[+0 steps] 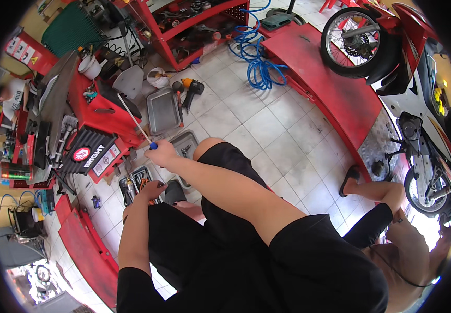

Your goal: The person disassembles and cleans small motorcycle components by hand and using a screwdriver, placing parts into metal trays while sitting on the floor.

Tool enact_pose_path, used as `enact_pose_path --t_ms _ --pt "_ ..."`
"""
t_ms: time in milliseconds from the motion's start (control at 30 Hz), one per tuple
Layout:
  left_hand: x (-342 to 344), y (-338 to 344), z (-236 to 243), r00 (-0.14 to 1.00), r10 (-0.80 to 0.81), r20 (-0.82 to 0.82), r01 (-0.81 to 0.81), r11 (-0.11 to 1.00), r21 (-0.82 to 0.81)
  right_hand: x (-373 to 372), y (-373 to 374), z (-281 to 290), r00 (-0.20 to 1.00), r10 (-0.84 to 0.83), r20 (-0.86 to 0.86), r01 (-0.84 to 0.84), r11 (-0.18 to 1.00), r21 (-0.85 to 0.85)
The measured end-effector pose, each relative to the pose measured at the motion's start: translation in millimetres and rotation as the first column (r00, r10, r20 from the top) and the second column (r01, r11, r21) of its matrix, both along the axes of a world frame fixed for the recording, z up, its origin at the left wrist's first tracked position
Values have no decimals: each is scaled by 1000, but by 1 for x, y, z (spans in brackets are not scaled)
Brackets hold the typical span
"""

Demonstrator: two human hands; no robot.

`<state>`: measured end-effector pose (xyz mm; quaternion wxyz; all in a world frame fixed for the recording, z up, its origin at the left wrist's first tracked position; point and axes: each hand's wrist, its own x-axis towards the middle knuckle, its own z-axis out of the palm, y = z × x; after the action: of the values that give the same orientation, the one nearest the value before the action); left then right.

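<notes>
A long, thin screwdriver (pixel 152 146) with a blue handle is in my right hand (pixel 160 155), its shaft angled toward a red machine (pixel 90 114) at left; whether the tip touches it I cannot tell. Below, my left hand (pixel 150 191) is curled over an open tool case (pixel 128 191) holding assorted tools; what its fingers grip is unclear. Just beside the hands a metal tray (pixel 192 139) holds small parts. Farther back, another tray (pixel 162 112) lies beside a yellow-and-black power tool (pixel 192 88).
A person (pixel 400 229) is at lower right, beside a motorcycle (pixel 414 133) and red lift platform (pixel 314 73). Another person (pixel 12 98) is at far left. Coiled blue hose (pixel 259 70), a red tool cart (pixel 173 31) and a second red ramp (pixel 79 245) surround me.
</notes>
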<state>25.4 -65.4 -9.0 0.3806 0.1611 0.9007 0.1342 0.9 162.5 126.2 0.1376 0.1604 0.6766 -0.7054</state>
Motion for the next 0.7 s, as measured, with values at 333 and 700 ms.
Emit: enact_pose_path --t_ms 333,700 --pt "-1 -3 4 1000 19 12 -19 1000 -1 10 -9 20 991 123 -60 -120 992 43" --pt "-9 21 3 1000 -12 28 13 1000 -23 -1 0 -12 997 9 -77 -5 999 47"
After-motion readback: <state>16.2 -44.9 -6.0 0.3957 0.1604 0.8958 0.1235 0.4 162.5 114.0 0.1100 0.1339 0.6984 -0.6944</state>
